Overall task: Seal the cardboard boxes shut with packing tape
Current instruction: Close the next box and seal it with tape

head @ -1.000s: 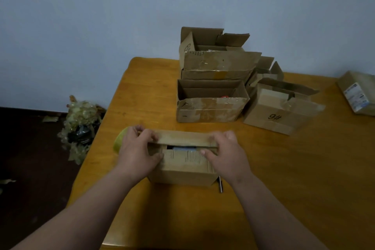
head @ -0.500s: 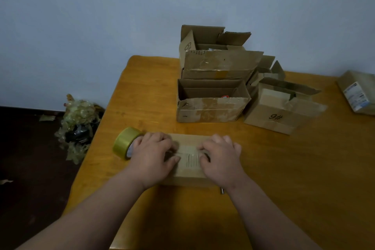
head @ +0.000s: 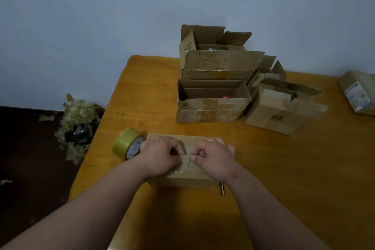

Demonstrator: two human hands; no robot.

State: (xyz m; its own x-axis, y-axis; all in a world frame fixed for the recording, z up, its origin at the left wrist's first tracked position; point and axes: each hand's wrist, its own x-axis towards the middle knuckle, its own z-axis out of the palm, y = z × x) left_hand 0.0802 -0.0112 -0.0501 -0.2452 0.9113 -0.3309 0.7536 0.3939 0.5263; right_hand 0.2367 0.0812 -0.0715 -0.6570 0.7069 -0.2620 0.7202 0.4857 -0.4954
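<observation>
Resting on the flat cardboard box (head: 187,174), both hands' fingers (head: 176,149) curl, seemingly holding nothing.

Handwritten black "9#" on front face of brown cardboard box with open flaps (head: 282,115), right of centre; handwritten "6", second mark unclear, on raised side flap of tall open brown cardboard box at back (head: 187,45); printed lines on small closed brown cardboard box (head: 189,165), white label on brown parcel at right edge (head: 358,95) and core label of yellowish tape roll (head: 128,145) all too small to read
</observation>
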